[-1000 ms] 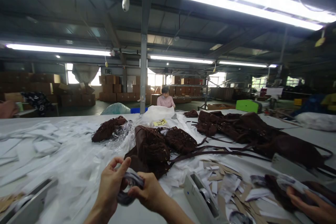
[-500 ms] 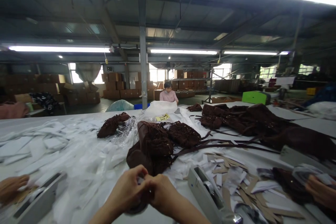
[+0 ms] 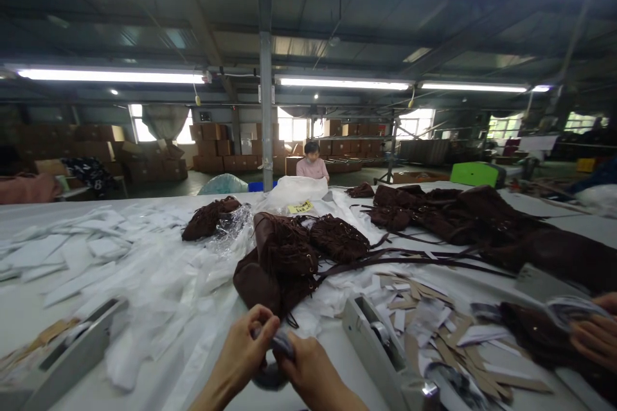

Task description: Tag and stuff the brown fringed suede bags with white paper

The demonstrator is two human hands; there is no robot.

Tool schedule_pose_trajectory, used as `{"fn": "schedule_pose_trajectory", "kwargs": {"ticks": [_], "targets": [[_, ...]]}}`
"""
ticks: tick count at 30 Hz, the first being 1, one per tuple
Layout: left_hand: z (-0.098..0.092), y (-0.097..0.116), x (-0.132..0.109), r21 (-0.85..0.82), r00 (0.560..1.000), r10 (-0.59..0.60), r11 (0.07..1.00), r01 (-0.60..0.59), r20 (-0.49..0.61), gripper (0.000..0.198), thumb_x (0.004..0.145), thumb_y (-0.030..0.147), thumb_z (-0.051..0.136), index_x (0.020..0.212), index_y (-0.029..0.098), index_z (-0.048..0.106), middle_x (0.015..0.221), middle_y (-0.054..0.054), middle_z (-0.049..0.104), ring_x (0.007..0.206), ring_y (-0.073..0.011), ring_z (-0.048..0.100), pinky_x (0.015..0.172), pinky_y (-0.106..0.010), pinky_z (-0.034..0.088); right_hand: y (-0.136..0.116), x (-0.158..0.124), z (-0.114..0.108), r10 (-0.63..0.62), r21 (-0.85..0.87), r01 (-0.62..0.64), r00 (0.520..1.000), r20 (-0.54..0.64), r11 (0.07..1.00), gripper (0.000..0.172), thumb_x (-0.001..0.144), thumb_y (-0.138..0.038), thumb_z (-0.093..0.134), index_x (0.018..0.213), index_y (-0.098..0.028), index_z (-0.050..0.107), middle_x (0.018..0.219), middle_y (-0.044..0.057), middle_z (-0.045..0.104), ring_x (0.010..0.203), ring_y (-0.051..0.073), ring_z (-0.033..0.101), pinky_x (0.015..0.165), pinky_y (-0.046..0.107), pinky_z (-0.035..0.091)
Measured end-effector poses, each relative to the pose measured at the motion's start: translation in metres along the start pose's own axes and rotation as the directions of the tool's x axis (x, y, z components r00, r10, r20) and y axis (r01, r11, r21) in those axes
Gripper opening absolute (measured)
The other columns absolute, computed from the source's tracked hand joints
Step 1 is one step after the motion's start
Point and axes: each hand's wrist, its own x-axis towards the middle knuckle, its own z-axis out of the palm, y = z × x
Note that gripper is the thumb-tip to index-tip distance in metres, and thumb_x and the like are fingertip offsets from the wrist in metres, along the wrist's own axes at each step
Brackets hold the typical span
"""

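My left hand (image 3: 248, 343) and my right hand (image 3: 308, 366) are close together, low in the middle of the view. Both are closed on a grey looped strip (image 3: 284, 343), which looks wrapped or padded; part of it hangs below my fingers at the table's near side. Just beyond it lies a dark brown fringed bag (image 3: 272, 263) with metal rings. A grey tape dispenser (image 3: 380, 347) stands to the right of my right hand. White wrapping sheets (image 3: 154, 302) spread over the table to the left of my left hand.
At the right edge a co-worker's hand (image 3: 595, 334) grips another brown bag with a grey wrapped part. Cardboard and paper strips (image 3: 453, 347) lie in a heap. More brown bags (image 3: 482, 225) fill the far right. A second dispenser (image 3: 72, 353) stands left. A person (image 3: 312, 166) is across the table.
My hands have drawn slightly apart, showing more of the grey strip between them. The co-worker's hand at the left edge has gone out of view. The camera has tilted down a little.
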Motion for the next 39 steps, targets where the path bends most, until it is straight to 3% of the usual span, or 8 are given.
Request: {"fn": "schedule_pose_trajectory", "kwargs": {"ticks": [3,6,13,19,25,31,36,39], "targets": [[-0.012,0.013,-0.004,0.402,0.988,0.076,0.908,-0.123,0.131,0.036,0.071,0.056,0.063,0.084,0.022,0.065,0.064,-0.002,0.063,0.061,-0.0203,0.059,0.056,-0.026,0.036,-0.004,0.002,-0.004,-0.043,-0.136,0.047,0.998,0.038,0.99,0.025,0.073,-0.018,0.053,0.093,-0.021,0.068,0.07,0.003,0.07,0.06,0.019,0.063,0.052,0.023,0.037],[-0.017,0.019,-0.004,0.519,0.984,0.063,0.843,-0.143,0.169,0.032,0.07,0.052,0.065,0.081,0.022,0.068,0.067,-0.003,0.065,0.064,-0.0215,0.059,0.059,-0.026,0.035,-0.011,0.005,-0.002,-0.1,-0.162,0.103,0.995,0.027,0.981,0.023,0.072,-0.02,0.053,0.087,-0.02,0.071,0.066,0.004,0.07,0.059,0.02,0.062,0.048,0.024,0.032],[-0.002,-0.005,0.002,-0.046,0.998,0.026,0.999,-0.029,-0.066,0.038,0.071,0.055,0.066,0.073,0.018,0.059,0.054,0.003,0.054,0.049,-0.0117,0.046,0.046,-0.021,0.031,-0.017,0.007,-0.004,-0.03,0.133,0.026,0.999,0.027,0.991,0.014,0.076,-0.027,0.057,0.073,-0.016,0.065,0.061,0.0,0.061,0.054,0.012,0.052,0.048,0.02,0.031],[0.015,-0.02,0.012,-0.484,0.962,-0.159,0.875,0.034,-0.22,0.047,0.067,0.061,0.068,0.083,0.019,0.053,0.047,0.009,0.046,0.036,-0.0067,0.036,0.036,-0.017,0.023,-0.009,0.005,0.001,-0.027,0.305,0.045,0.998,-0.063,0.951,0.028,0.088,-0.037,0.046,0.082,-0.016,0.063,0.071,0.001,0.063,0.063,0.014,0.055,0.056,0.021,0.038],[-0.018,-0.029,-0.001,-0.081,0.968,-0.142,0.984,0.162,0.208,0.057,0.075,0.067,0.054,0.071,0.011,0.065,0.052,-0.001,0.056,0.046,-0.0105,0.047,0.045,-0.019,0.033,0.002,-0.003,0.007,0.009,-0.055,-0.006,0.999,0.043,0.998,0.016,0.084,-0.025,0.049,0.081,-0.018,0.063,0.07,0.003,0.066,0.063,0.016,0.059,0.057,0.023,0.035],[-0.067,0.002,-0.019,-0.071,0.681,-0.331,0.869,0.49,0.653,0.051,0.077,0.061,0.058,0.101,0.018,0.068,0.087,-0.007,0.065,0.081,-0.0186,0.058,0.059,-0.025,0.049,-0.002,-0.006,0.018,-0.057,-0.112,0.066,0.995,0.081,0.992,0.021,0.09,-0.035,0.047,0.088,-0.019,0.06,0.074,0.005,0.068,0.067,0.019,0.062,0.056,0.024,0.034],[-0.053,0.01,-0.021,-0.21,0.748,-0.29,0.843,0.495,0.597,0.043,0.078,0.053,0.062,0.095,0.015,0.068,0.075,-0.005,0.062,0.062,-0.0123,0.054,0.047,-0.019,0.046,-0.005,-0.009,0.019,-0.074,-0.058,0.074,0.997,-0.002,0.996,0.029,0.095,-0.039,0.037,0.094,-0.018,0.057,0.074,0.005,0.068,0.065,0.02,0.063,0.057,0.025,0.036],[-0.036,-0.003,-0.021,-0.336,0.751,-0.316,0.747,0.573,0.58,0.046,0.076,0.059,0.061,0.077,0.013,0.064,0.055,0.001,0.053,0.04,-0.0069,0.041,0.032,-0.015,0.029,-0.001,-0.013,0.021,-0.073,-0.124,0.072,0.997,-0.006,0.99,0.031,0.095,-0.04,0.036,0.094,-0.018,0.058,0.07,0.006,0.068,0.064,0.021,0.063,0.055,0.025,0.034]]}}
